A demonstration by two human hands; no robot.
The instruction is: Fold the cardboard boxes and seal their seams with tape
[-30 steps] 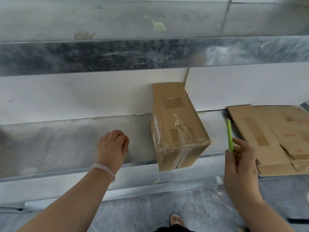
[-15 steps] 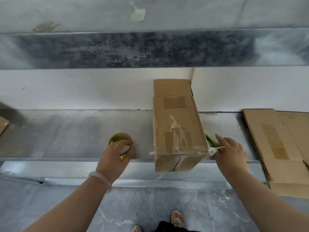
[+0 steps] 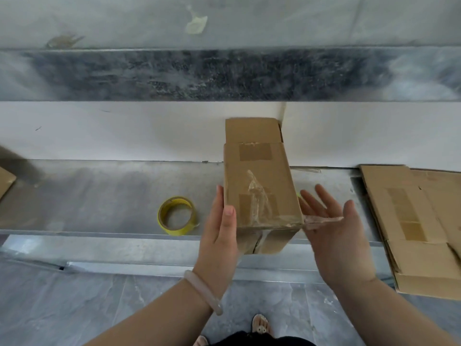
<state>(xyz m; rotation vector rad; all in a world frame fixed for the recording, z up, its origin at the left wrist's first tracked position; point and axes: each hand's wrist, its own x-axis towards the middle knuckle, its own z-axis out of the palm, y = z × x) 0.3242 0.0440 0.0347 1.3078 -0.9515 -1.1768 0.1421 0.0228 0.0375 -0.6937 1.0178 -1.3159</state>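
Observation:
A folded cardboard box [image 3: 259,186] lies on the metal shelf [image 3: 99,196], its near end jutting over the front edge and its far flap open against the wall. Clear tape runs along its top and near edge, with a loose end sticking out to the right. My left hand [image 3: 220,236] lies flat against the box's left side, thumb on its top. My right hand [image 3: 329,226] is held open, palm up, just right of the box, under the loose tape end. A yellow tape roll [image 3: 177,215] lies on the shelf left of the box.
A stack of flattened cardboard boxes [image 3: 421,226] lies on the shelf at the right. Another cardboard corner [image 3: 6,181] shows at the far left. A white wall stands behind the shelf. A sliver of green shows behind the box's right side.
My left hand let go of the tape roll and moved right onto the box's side. My right hand put down the green tool and opened palm up beside the box.

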